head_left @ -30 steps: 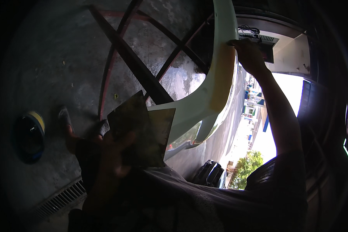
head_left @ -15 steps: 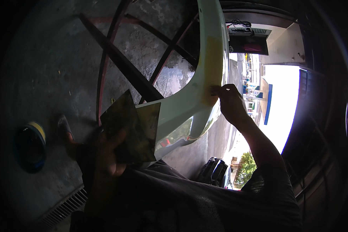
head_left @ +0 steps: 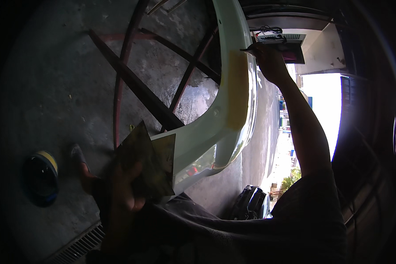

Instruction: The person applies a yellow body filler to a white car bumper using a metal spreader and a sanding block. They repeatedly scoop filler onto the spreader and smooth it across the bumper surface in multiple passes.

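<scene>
A pale, glossy car bumper point(head_left: 207, 138) curves from the top of the view down toward my body. Along its upright part runs a yellowish strip of body filler point(head_left: 237, 92). My right hand point(head_left: 268, 59) is at the upper end of that strip, its fingers closed on a thin, dark flat piece point(head_left: 246, 50) seen nearly edge-on, at the bumper's surface. In shadow at the lower left, my left hand point(head_left: 130, 187) is closed round a dark, stained flat board point(head_left: 141, 154). A second square-cornered, brownish part point(head_left: 165, 154) shows beside it, overlapping the bumper's near end.
Dark red metal stand bars point(head_left: 141, 86) cross beneath the bumper. A dark blue round tub point(head_left: 40, 178) with a yellow piece at its rim stands on the concrete floor point(head_left: 70, 66) at left, near a foot point(head_left: 78, 156). A floor grate point(head_left: 81, 242) and a black car point(head_left: 251, 202) lie lower down.
My right hand has moved up along the filler strip, from its lower end to its upper end. The left hand still holds the board; the whole view has shifted slightly.
</scene>
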{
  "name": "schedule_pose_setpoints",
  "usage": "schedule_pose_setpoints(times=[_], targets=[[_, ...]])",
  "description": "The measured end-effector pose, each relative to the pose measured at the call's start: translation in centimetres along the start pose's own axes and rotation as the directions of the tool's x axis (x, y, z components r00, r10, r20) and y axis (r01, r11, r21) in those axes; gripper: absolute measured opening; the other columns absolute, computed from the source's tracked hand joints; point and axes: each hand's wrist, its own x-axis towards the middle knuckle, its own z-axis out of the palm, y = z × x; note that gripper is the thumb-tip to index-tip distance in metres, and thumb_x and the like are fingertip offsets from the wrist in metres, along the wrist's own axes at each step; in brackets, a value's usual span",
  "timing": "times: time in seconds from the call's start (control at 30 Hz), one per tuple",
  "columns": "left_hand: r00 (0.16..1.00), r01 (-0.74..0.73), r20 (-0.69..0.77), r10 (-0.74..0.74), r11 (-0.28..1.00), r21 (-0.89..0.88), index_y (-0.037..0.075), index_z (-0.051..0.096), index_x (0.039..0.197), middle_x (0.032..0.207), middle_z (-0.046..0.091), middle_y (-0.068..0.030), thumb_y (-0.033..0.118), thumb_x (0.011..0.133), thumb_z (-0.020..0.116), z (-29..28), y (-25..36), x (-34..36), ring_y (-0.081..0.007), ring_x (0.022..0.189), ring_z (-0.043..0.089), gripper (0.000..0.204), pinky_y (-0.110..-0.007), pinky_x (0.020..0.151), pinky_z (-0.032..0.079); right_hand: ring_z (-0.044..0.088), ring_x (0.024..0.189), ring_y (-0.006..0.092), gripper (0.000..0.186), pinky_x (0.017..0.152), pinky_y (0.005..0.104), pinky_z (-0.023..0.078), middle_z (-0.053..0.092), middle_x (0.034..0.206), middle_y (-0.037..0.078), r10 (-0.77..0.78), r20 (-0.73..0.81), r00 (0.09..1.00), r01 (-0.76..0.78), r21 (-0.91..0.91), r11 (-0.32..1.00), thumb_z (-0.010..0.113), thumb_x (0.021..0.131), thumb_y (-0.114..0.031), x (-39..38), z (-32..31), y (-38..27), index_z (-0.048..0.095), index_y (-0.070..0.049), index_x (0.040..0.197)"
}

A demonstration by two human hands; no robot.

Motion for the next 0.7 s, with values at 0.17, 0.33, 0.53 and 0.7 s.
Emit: schedule_pose_setpoints(times=[0.17, 0.33, 0.53, 0.7], targets=[[0.999, 0.003, 0.036, 0.000, 0.995, -0.099, 0.000, 0.038, 0.155, 0.145, 0.057, -0.0156, 0.010, 0.098, 0.065, 0.3, 0.0, -0.2, -0.0325, 0.132, 0.059, 0.063, -0.048, 0.111, 0.051, 0.077, 0.102, 0.0317, 0.025, 0.092, 0.0405, 0.059, 0.077, 0.117, 0.017, -0.059, 0.024, 0.998, 0.060, -0.044, 0.997, 0.055, 0.108, -0.010, 0.3, 1.9, 1.4, 0.074, -0.010, 0.123], [0.999, 0.003, 0.052, 0.005, 0.989, -0.149, 0.000, 0.040, 0.153, 0.145, 0.057, -0.0158, 0.006, 0.097, 0.067, -0.3, 0.1, -0.2, -0.0320, 0.132, 0.059, 0.063, -0.047, 0.110, 0.052, 0.077, 0.103, 0.0301, 0.028, 0.093, 0.0363, 0.060, 0.077, 0.120, 0.015, 0.093, 0.094, 0.991, -0.098, 0.046, 0.994, 0.054, 0.106, -0.004, -2.8, 1.7, -2.4, 0.075, -0.011, 0.123], [0.998, 0.002, 0.058, 0.005, 0.993, -0.115, -0.001, 0.042, 0.153, 0.146, 0.057, -0.0158, 0.007, 0.098, 0.065, 0.1, -0.2, -0.4, -0.0317, 0.134, 0.058, 0.060, -0.048, 0.113, 0.048, 0.075, 0.107, 0.0306, 0.031, 0.096, 0.0387, 0.060, 0.077, 0.119, 0.016, 0.269, 0.157, 0.950, -0.303, 0.266, 0.915, 0.057, 0.100, 0.004, -12.3, 1.2, -8.2, 0.076, -0.007, 0.122], [0.996, -0.002, 0.087, 0.013, 0.991, -0.132, -0.001, 0.040, 0.154, 0.146, 0.057, -0.0157, 0.006, 0.098, 0.064, 0.0, 0.3, -0.1, -0.0317, 0.135, 0.057, 0.061, -0.048, 0.115, 0.046, 0.073, 0.111, 0.0328, 0.034, 0.098, 0.0413, 0.060, 0.076, 0.119, 0.014, 0.281, 0.212, 0.936, -0.334, 0.288, 0.897, 0.059, 0.098, 0.006, -17.8, 1.0, -13.0, 0.075, -0.009, 0.123]])
